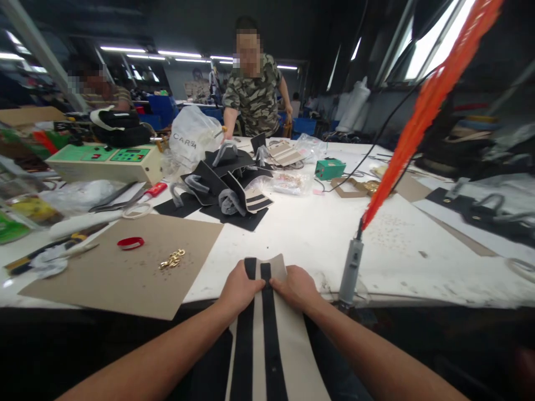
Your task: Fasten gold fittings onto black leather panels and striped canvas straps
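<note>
A beige panel with two black stripes [267,340] hangs over the near edge of the white table [317,234] and runs down toward me. My left hand [239,289] pinches its left side near the top. My right hand [295,287] grips the right side, thumb on the right black stripe. Both hands sit close together at the table's edge. The panel's top end [264,264] lies flat on the table.
A brown cardboard sheet [104,273] at left carries a red ring [130,243] and gold hardware [171,259]. A heap of black pieces [228,189] lies mid-table. A grey tool with an orange cord [351,270] stands at right. A person in camouflage [254,94] works across the table.
</note>
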### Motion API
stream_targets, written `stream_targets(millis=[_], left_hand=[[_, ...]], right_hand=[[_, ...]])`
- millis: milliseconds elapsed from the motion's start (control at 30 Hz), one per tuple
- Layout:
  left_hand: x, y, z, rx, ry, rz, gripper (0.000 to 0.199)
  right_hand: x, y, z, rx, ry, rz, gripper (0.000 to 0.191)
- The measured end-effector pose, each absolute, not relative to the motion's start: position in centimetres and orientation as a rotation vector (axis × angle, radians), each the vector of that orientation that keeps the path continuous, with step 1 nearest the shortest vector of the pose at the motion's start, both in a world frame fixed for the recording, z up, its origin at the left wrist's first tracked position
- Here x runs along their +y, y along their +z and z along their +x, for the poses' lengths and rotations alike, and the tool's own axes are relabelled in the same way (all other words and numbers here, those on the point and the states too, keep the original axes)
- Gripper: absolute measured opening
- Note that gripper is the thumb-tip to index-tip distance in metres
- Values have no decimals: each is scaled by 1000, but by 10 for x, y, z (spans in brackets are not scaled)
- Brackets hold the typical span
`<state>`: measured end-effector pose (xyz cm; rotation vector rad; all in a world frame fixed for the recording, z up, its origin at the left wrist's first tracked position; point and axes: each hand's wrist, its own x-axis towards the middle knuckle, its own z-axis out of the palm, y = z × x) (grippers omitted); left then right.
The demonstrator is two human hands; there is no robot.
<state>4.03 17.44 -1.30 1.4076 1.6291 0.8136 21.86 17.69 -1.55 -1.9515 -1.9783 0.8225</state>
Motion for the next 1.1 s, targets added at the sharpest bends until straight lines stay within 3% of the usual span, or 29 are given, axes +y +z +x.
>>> stream_targets(millis=[67,133,233,300,367,533,633,900,1100], left_hand=[[173,-15,34,1758,847,1547,81],[173,-21,26,1849,958,1861,92],[172,-34,18,1673,1048,2363,63],[172,-45,17,1522,967,2472,40],[175,-56,18,1473,922,2446,31],[188,-71,18,1463,1005,2417,33],[192,-74,17,1467,1000,2430,34],[201,-90,12,1461,1059,2534,36],[201,-90,13,1449,1063,2555,41]], right_hand=[[179,-16,218,-1960,835,-1990,46],[182,-16,218,-1953,840,-1993,46],[185,-13,218,-1936,843,-1982,45],[185,-11,218,-1919,847,-1975,46],[183,-8,219,-1911,861,-1930,42],[153,1,243,-1739,766,-1548,43],[133,4,298,-1519,654,-1385,27],[179,-23,539,-1180,218,-2111,39],[215,-42,607,-1220,248,-2314,34]])
